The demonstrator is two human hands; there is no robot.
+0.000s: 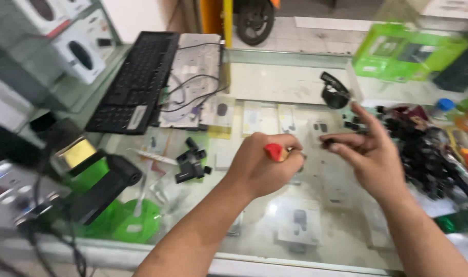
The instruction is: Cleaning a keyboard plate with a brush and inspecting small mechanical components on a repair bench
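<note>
My left hand (262,164) fisted tight on a red-handled tool (275,152) above the glass counter (254,225). Right hand (370,154) just beside it, fingers half-spread, thumb and forefinger pinching a small black part (328,141). Black keyboard (136,82) far back-left.

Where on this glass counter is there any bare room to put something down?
Bare glass lies in front of the left hand and right hand, toward the counter's near edge, and behind them between the keyboard and green boxes. The black parts pile on the right and the green stand on the left crowd the sides.
</note>
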